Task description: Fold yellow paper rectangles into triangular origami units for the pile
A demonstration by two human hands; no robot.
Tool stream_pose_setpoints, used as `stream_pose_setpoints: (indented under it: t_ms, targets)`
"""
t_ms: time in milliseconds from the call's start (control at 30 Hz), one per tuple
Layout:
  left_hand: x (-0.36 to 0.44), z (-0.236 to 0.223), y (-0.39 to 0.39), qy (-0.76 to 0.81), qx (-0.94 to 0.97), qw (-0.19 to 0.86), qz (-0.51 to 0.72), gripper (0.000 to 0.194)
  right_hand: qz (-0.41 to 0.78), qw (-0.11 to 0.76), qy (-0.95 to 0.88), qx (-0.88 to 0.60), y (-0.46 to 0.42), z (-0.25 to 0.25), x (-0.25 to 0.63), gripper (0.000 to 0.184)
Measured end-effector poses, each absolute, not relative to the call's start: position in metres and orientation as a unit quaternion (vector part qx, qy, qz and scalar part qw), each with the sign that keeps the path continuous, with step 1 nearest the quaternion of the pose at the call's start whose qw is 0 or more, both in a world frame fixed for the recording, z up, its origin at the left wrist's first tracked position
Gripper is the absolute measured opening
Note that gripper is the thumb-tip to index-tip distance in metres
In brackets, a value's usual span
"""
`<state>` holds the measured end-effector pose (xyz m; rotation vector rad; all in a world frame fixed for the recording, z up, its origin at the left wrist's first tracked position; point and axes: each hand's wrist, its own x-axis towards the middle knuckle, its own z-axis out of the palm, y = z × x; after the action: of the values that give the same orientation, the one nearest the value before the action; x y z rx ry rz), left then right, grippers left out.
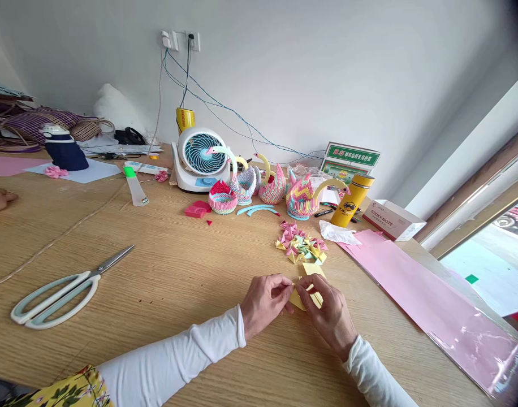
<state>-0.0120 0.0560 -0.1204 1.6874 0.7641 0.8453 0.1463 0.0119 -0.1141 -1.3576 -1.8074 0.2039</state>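
My left hand [267, 302] and my right hand [327, 311] meet over the table, fingertips pinched together on a small piece of yellow paper that they mostly cover. Beneath and just beyond them lie yellow paper slips [314, 270]. A heap of folded paper pieces [301, 243] in pink, yellow and green sits a little farther off. Behind it stand folded-paper swans, among them a pink and yellow one [300, 198] with a curved yellow neck. A small red and pink paper basket [223, 198] is beside them.
Scissors [68, 294] lie at the left, near a glue bottle [136, 186]. A white fan [202, 161] stands at the back. Pink paper sheets [411, 282], a yellow cylinder [353, 200] and a sticky note box [395, 219] are at the right. Another person's hand [0, 199] shows at the left edge.
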Motion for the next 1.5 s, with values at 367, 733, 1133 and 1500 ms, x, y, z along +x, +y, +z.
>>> stream_pose_setpoints:
  t_ms: [367,733,1133,1500]
  targets:
    - [-0.006,-0.125,0.056,0.342,0.669,0.532,0.392,0.029,-0.096,0.357,-0.785,-0.497,0.015,-0.113,0.144,0.011]
    - [-0.001,-0.120,0.059,0.374,0.595,0.573,0.422,0.029,-0.126,0.360,-0.779,-0.497,0.019,-0.114,0.143,0.012]
    - [-0.003,-0.114,0.060,0.339,0.510,0.675,0.412,0.029,-0.159,0.341,-0.796,-0.474,0.017,-0.115,0.148,0.018]
    - [-0.005,-0.115,0.063,0.338,0.472,0.697,0.420,0.032,-0.053,0.409,-0.753,-0.513,0.019,-0.119,0.148,0.021]
